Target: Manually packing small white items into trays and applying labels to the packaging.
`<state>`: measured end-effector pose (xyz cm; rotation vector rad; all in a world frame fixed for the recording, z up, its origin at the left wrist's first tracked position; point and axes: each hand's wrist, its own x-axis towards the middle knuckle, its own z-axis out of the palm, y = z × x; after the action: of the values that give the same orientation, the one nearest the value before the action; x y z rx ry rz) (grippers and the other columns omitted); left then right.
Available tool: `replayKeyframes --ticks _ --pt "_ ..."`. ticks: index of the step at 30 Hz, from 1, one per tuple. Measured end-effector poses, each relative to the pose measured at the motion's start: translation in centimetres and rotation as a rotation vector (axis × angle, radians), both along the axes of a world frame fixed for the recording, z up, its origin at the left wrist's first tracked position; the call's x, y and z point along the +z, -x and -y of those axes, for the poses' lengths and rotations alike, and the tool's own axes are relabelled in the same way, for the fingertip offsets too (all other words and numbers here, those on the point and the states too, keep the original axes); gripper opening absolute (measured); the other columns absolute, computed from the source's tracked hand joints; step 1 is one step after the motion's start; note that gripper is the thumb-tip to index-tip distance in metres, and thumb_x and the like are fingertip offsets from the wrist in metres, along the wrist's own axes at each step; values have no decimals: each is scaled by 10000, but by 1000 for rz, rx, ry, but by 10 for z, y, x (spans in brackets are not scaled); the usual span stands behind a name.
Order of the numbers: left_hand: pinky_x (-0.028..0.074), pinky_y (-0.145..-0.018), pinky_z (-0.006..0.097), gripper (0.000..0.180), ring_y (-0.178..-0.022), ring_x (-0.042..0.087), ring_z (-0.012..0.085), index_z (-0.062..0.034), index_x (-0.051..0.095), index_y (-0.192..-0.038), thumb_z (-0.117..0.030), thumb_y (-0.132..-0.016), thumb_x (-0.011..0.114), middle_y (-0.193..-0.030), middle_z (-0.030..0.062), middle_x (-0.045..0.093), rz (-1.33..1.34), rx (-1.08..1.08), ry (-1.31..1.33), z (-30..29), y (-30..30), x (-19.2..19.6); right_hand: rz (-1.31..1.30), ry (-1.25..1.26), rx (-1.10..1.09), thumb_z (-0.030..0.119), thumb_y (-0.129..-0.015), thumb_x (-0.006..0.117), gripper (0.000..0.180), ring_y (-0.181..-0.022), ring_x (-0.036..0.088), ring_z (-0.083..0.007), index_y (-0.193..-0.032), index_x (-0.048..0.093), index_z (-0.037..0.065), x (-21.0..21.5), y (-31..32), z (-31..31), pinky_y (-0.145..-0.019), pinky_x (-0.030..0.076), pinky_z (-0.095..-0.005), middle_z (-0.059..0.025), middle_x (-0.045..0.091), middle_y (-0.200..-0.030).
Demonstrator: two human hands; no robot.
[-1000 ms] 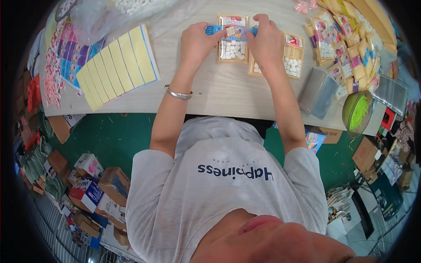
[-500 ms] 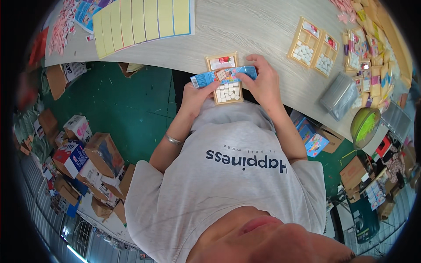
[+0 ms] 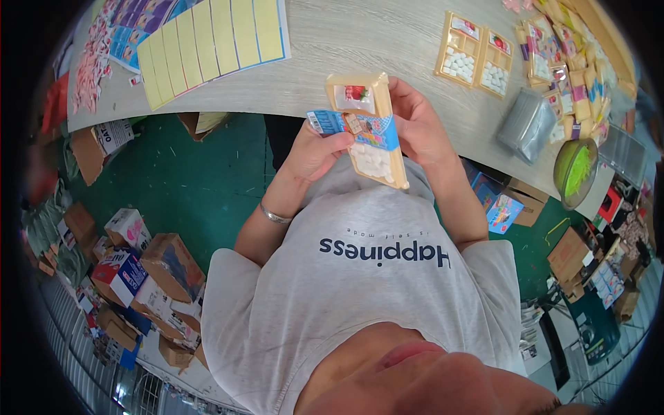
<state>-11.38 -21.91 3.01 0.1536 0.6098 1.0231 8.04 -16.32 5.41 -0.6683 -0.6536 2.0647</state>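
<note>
**Kid:** In the head view, what do the two hands hold?

**Helper:** They hold one long tan tray pack (image 3: 370, 131) with small white pieces inside. It sits up in the air, close to the chest, just near of the table (image 3: 387, 41) edge. I think it is held that close so the person can see it well.

**Kid:** What does the left hand do?

**Helper:** The left hand (image 3: 315, 152) is curled tight on the left side of the pack. Its thumb and fingers pinch the end of a blue paper band (image 3: 353, 128) that goes across the pack. That pinch seems to keep the band flat and in place.

**Kid:** And the right hand?

**Helper:** The right hand (image 3: 418, 128) is closed around the right edge of the pack. It holds the pack steady from behind, so the pack does not tip.

**Kid:** What else is on the table?

**Helper:** Far and to the right lie two more tray packs (image 3: 476, 61), side by side, with no blue band on them. Far left is a sheet of yellow strips (image 3: 214, 41). At the right edge is a pile of small packets (image 3: 574, 62) and a green bowl (image 3: 575, 173), all within easy reach of the arms.

**Kid:** And the floor?

**Helper:** Cardboard boxes (image 3: 138, 270) sit on the green floor at the left.
</note>
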Motion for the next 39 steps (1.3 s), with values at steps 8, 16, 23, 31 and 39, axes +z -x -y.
replayKeyframes --ticks 8,16,23,31,39 --pt "578 -775 291 329 -942 696 138 23 717 -1105 -68 -812 835 -1033 81 743 -514 -113 -184 -28 2 25 602 -160 11 27 -995 576 266 -1021 690 -176 -1234 637 -71 44 -36 14 -943 540 -348 -119 720 -1124" --pt "473 -986 336 845 -1176 556 147 6 498 -1421 -336 -756 891 -1314 59 584 -214 -328 -567 -60 -21 36 -38 5 209 156 -919 758 320 -1009 698 -173 -1169 674 -24 18 -19 18 -909 551 -334 -116 728 -1134" --pt "428 -1026 361 761 -1124 565 144 -89 607 -1316 -385 -683 910 -1209 59 582 -684 215 -646 -51 2 54 516 -852 -27 121 -784 840 242 -927 713 -269 -964 731 0 55 -29 14 -827 589 -395 -119 704 -978" --pt "469 -983 448 148 -915 720 185 -154 782 -922 -151 -774 792 -955 -17 757 -1329 269 -1516 -38 5 74 767 -1490 -184 90 -770 796 203 -941 724 -321 -954 731 37 65 -32 -2 -841 594 -432 -145 717 -978" --pt "466 -1026 436 651 -1162 600 303 -28 579 -1327 -245 -779 858 -1285 125 627 -1295 168 -1057 -80 31 56 691 -359 -586 190 -927 681 280 -939 709 -339 -1102 690 -28 43 -179 -16 -841 564 -415 -162 734 -985"
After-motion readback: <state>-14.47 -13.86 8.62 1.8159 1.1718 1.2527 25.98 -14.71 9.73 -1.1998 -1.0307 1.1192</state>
